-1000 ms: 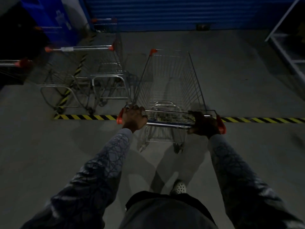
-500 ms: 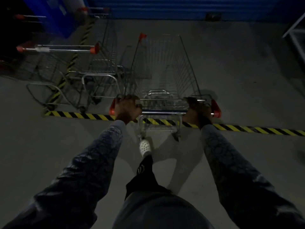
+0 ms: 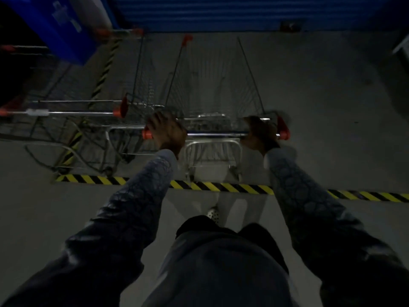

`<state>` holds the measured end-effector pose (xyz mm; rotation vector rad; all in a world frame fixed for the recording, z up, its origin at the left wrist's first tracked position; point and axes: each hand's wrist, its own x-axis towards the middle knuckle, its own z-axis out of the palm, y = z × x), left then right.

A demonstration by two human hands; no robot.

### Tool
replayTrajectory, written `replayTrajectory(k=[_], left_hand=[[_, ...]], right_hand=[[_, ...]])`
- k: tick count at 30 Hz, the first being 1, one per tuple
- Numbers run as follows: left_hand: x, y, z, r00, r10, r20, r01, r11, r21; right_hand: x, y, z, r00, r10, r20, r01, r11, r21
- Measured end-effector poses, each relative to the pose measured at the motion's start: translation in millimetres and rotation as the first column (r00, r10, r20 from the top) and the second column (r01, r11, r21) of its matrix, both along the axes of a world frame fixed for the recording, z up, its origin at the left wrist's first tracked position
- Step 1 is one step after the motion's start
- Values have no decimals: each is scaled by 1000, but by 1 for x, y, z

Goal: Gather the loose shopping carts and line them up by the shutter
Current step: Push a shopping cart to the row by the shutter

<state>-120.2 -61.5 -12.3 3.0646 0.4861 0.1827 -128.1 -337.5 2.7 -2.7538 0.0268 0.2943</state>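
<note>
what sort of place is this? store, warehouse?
Probably a store's cart bay or back loading area, dimly lit: a blue roller shutter, wire shopping carts parked at the left beside the held cart, and yellow-black hazard tape on a bare concrete floor.

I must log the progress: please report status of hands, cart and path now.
Left hand and right hand grip the handle bar. Shopping cart just beyond hazard tape, pointing at blue shutter. Parked cart close on its left.
</note>
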Motion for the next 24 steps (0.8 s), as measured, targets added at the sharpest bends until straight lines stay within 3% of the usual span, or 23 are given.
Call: replayTrajectory(k=[4,8,11,15,19,22,24], left_hand=[[47,5,5,990,135,-36,-139,979,-150],[64,0,-9,993,99,63,-80,964,-252],[59,-4,-22,994,-22,103,48,966,-254],[67,-17,-30,959,-232,164,267,932,-246],[90,-25,-28,979,-203,11,198,939,-282],[111,-20,-21,982,-182,-49,160,943,-293],[120,-15,-17,973,-229,-29,217,951,-220]], right_hand=[[33,25,1,999,-7,-48,0,988,-153],[44,48,6,990,-73,121,99,970,-220],[55,57,2,971,-44,237,72,991,-110],[75,55,-17,991,34,128,-50,990,128],[94,44,-32,972,159,174,-174,982,77],[117,52,-18,991,86,102,-102,982,158],[131,55,-8,996,27,81,-47,966,253]])
